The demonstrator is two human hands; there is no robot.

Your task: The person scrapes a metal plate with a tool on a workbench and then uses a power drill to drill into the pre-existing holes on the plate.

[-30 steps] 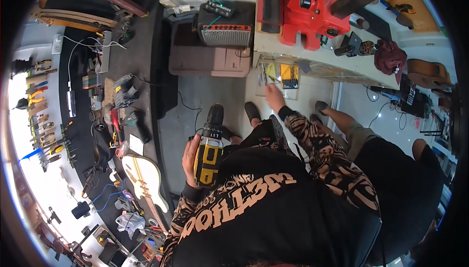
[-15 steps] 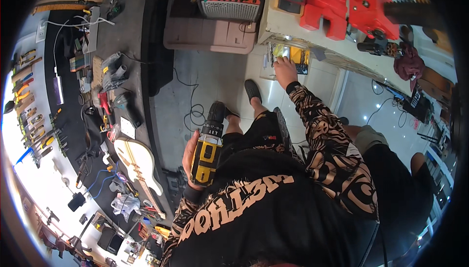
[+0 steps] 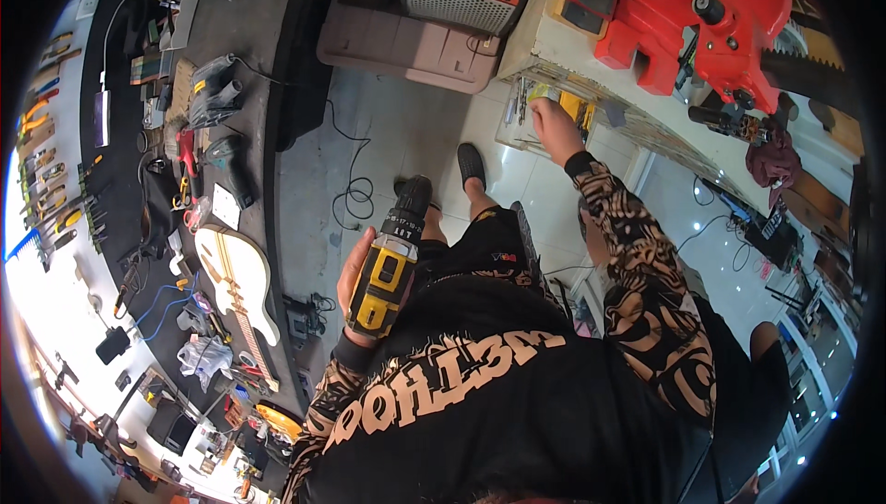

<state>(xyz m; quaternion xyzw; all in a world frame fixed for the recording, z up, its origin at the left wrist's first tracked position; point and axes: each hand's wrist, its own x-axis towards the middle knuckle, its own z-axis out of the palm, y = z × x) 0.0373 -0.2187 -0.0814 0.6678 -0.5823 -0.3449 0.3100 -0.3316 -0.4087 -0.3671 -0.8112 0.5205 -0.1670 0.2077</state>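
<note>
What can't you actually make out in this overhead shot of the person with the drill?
- Right hand, head view: its fingertips reach into a clear box of small parts; whatever they touch is too small to tell.
- Yellow drill in the left hand: the fingers hide its grip and trigger.
- Tools on the wall rack: bent and blurred near the rim.

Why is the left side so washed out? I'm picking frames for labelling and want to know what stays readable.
Head view: the left rim blows out to white, bleaching the wall tools; fisheye bends the bench; the drill in the left hand and the right hand stay sharp.
</note>
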